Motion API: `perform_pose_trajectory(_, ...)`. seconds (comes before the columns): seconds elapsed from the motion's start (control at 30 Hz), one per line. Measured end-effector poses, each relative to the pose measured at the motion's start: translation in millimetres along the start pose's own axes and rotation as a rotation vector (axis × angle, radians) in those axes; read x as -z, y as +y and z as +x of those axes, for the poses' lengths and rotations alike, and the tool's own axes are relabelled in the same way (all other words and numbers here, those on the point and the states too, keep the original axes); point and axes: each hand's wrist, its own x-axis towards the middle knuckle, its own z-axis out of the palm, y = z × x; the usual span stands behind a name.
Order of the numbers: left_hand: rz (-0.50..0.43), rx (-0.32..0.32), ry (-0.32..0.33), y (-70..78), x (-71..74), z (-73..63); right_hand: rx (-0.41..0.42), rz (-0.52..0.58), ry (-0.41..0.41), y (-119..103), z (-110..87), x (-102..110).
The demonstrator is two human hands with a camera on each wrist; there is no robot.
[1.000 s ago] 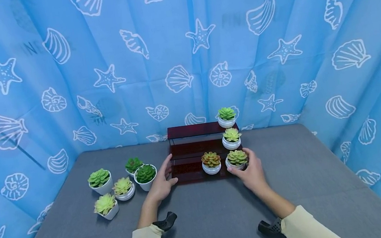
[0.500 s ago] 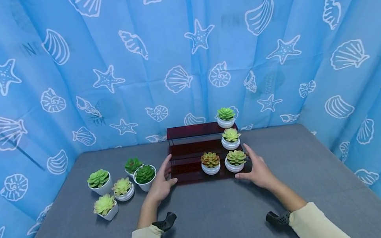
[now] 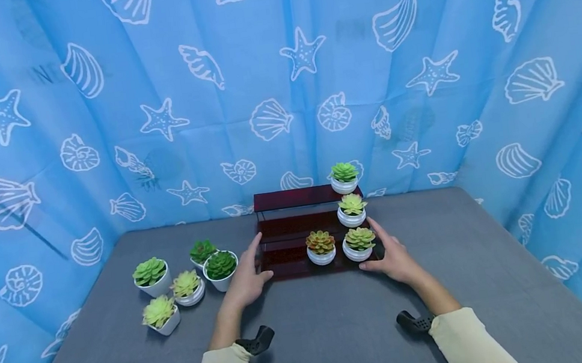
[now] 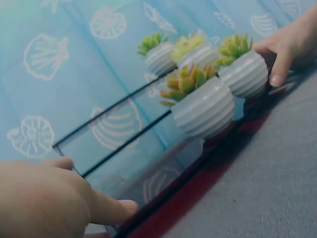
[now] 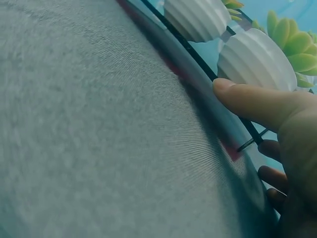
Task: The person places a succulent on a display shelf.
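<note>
A three-tier dark red see-through display stand (image 3: 284, 252) rests on the grey table. My left hand (image 3: 246, 281) holds its left end, the thumb (image 4: 124, 208) at the front edge and the index finger along the side. At the right end my right hand (image 3: 394, 259) grips the stand, thumb (image 5: 237, 94) on the front edge and other fingers curled by the end. On the lowest tier stand an orange-green potted succulent (image 3: 321, 247) and a green potted succulent (image 3: 358, 244). A pale one (image 3: 351, 210) sits on the middle tier, a bright green one (image 3: 344, 177) on top.
Several more potted succulents stand in a group left of the stand, among them a dark green one (image 3: 221, 267) close to my left forearm and a pale one (image 3: 161, 314) at the front. A blue shell-print curtain (image 3: 268, 87) hangs behind the table (image 3: 321, 335).
My right hand has let go of the green succulent on the lowest tier and moved to the stand's right end. The left hand stays at the left end.
</note>
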Motion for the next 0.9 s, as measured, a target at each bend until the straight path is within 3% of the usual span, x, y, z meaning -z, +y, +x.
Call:
perform_pose_trajectory(0.17, 0.108, -0.022, -0.048, 11.5, 4.1, -6.0, -0.002, -0.015, 0.001, 1, 1.7, -1)
perform_pose_trajectory(0.5, 0.19, -0.066, -0.107, 37.2, 15.9, -18.2, -0.009, -0.016, 0.001, 1, -1.4, -2)
perform_pose_trajectory(0.7, 0.161, -0.092, 0.022, 56.6, 35.7, -27.3, -0.014, -0.012, -0.003, -1, 0.1, -3)
perform_pose_trajectory(0.9, 0.216, -0.216, 0.184, 54.6, 55.2, -35.9, -0.019, -0.008, -0.006, -2, 0.6, -2)
